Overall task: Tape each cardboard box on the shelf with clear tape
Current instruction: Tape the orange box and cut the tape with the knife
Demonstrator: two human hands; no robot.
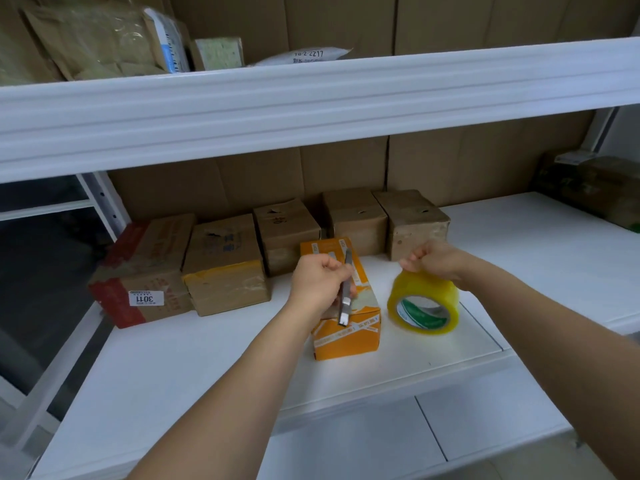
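Note:
An orange cardboard box (346, 336) lies on the white shelf (194, 368), near its front. My left hand (320, 278) hovers over the box and grips a grey utility knife (346, 289), blade end pointing down toward me. To the right, a yellowish roll of clear tape (424, 301) stands on edge on the shelf. My right hand (434, 259) holds the roll at its top. Behind them, several brown cardboard boxes stand in a row against the back, among them one with a red side and a "3011" label (145, 271) and one with yellow tape (225, 268).
A white upper shelf (311, 102) overhangs the work area, loaded with brown packages and a white mailer bag (308, 57). Another dark package (595, 188) sits at the far right. The shelf's left side has a metal upright (100, 199).

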